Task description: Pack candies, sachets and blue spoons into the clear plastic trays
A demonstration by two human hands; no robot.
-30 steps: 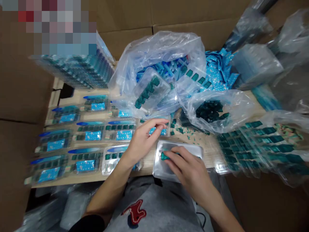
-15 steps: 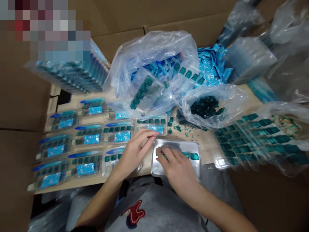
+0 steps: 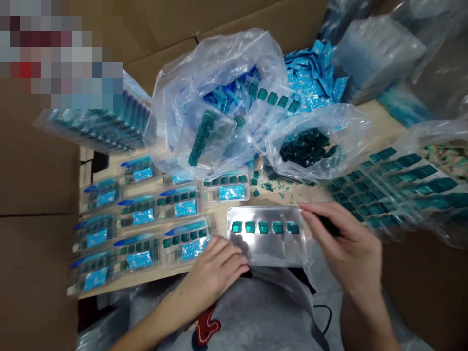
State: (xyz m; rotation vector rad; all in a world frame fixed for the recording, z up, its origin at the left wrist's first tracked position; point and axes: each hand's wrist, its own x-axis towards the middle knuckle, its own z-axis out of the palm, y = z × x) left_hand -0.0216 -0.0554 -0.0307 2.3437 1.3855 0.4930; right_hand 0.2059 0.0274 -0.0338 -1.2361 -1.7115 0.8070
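Observation:
A shiny, silvery-looking blister tray (image 3: 268, 248) lies at the front edge of the table, with a row of several dark green cubes (image 3: 263, 227) along its upper part. My right hand (image 3: 345, 243) pinches the tray's upper right corner between thumb and fingers. At the tray's lower left corner, my left hand (image 3: 219, 265) has its fingers closed together, with the fingertips on the edge. Just left of that hand is a filled clear pack (image 3: 188, 241) holding green cubes, a blue stick-like piece and a blue patterned packet.
More filled packs (image 3: 141, 214) stand in rows at left, beside a tall stack of packs (image 3: 98, 126). Behind are a plastic bag of blue pieces (image 3: 171, 87), a bag of green cubes (image 3: 351, 122) and a blue packet pile (image 3: 318, 73). Cube-filled trays (image 3: 365, 195) lie at right.
My right hand has left the cubes and moved right to the tray's corner, uncovering the row. My left hand has come down from the upper left to the lower left corner.

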